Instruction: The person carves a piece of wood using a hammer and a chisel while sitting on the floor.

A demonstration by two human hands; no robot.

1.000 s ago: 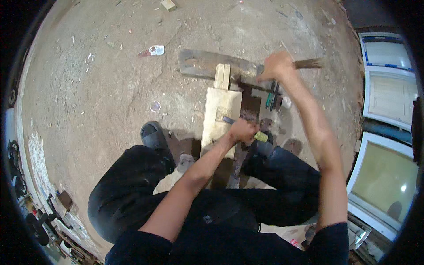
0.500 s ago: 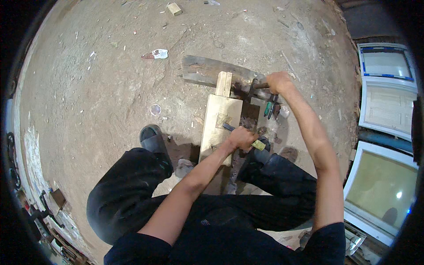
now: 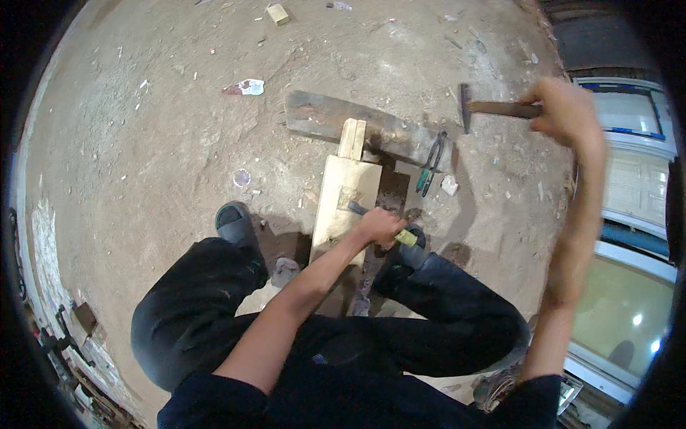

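Observation:
My left hand (image 3: 381,224) grips a chisel with a yellow handle (image 3: 406,236); its metal end (image 3: 356,206) rests at a roughly squared marked patch on the pale timber (image 3: 332,182). My right hand (image 3: 564,114), slightly blurred, is raised out to the right, closed round the wooden handle of a hammer (image 3: 504,107), whose dark head points left. A narrower wooden piece (image 3: 351,139) projects from the timber's far end over a weathered grey plank (image 3: 318,111). Green and black handled pliers (image 3: 432,164) lie by that plank's right end.
Dirty concrete floor (image 3: 143,179) carries scraps and a small wooden block (image 3: 277,14). My sandaled feet (image 3: 236,225) flank the timber. Framed glass panels (image 3: 618,307) line the right side. Dark tools and scrap (image 3: 68,336) lie along the far left edge.
My right hand has swung out to the right with the hammer, uncovering the pliers. My left hand stays at the chisel on the timber. The whole view has shifted slightly.

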